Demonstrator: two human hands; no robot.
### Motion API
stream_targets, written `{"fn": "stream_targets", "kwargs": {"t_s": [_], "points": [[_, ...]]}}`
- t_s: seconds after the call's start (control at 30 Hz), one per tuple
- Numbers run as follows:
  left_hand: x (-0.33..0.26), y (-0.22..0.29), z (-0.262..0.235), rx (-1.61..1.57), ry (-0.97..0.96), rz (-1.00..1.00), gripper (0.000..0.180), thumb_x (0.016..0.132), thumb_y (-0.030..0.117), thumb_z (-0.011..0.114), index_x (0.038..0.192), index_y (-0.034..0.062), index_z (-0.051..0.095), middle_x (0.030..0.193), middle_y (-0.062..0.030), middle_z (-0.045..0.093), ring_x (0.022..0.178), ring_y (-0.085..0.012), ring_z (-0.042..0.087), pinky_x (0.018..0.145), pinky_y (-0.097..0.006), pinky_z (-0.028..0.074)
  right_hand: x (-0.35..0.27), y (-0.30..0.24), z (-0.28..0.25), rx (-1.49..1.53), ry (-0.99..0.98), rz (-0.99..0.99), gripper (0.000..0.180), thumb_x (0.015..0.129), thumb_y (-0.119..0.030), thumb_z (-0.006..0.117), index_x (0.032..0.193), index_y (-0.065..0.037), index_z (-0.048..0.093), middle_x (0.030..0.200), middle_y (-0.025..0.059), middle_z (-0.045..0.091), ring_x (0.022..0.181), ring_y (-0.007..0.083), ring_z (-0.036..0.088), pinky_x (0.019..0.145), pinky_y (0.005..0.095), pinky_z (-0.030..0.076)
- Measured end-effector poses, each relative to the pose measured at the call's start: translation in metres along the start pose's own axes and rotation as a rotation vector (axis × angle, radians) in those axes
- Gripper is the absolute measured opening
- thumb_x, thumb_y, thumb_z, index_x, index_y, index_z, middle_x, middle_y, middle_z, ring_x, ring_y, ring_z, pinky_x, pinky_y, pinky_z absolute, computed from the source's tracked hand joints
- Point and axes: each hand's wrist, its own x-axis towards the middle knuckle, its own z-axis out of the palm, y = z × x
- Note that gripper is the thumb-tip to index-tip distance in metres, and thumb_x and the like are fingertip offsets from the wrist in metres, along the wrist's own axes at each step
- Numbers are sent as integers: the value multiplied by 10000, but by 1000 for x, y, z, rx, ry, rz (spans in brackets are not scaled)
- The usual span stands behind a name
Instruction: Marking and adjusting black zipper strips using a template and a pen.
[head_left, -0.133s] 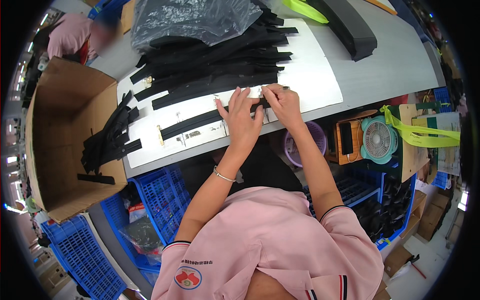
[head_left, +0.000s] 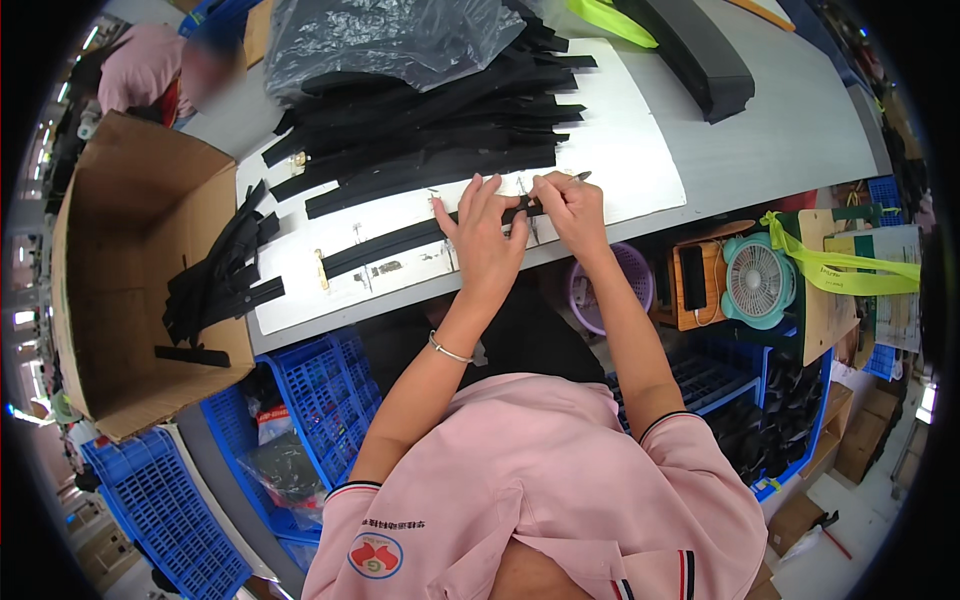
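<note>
A long black fabric strip [head_left: 385,243] lies across a white board [head_left: 632,130] with dark marks and a small yellowish piece [head_left: 321,270] at the strip's left end. My left hand [head_left: 485,238] rests on the strip with its fingers spread. Just to its right, my right hand [head_left: 572,217] pinches a slim dark pen [head_left: 583,176], whose upper end sticks out past the fingers. The pen's tip is hard to make out near the strip's right end. Beyond my hands lies a heap of black strips [head_left: 430,140].
A grey plastic bag [head_left: 390,40] covers the heap's far side. At the left, more black strips [head_left: 215,265] hang into an open cardboard box [head_left: 120,270]. A black padded piece [head_left: 695,55] lies far right. Below the table's edge are a purple basket [head_left: 648,285] and teal fan [head_left: 760,280].
My right hand has shifted slightly to the right and turned, so more of the pen's upper end shows. The left hand stays on the strip.
</note>
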Motion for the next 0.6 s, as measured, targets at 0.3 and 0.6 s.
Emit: {"fn": "stream_targets", "kwargs": {"t_s": [0.3,0.6], "points": [[-1,-2,3,6,23,21,196,871,152,755,1054,90,722,1420,-104,646,1461,-311,468,1250,-647,21,1,3,-2,-92,-81,-142,237,947,-178,680,784,-18,743,670,110,695,554,223,666,551,335,491],[-1,1,-9,150,-1,99,738,877,195,778,1548,115,483,1709,-236,192,1595,-465,103,1196,-717,50,-3,-4,-12,-65,-118,-40,250,973,-133,647,786,17,718,671,99,693,604,162,656,596,312,502]]}}
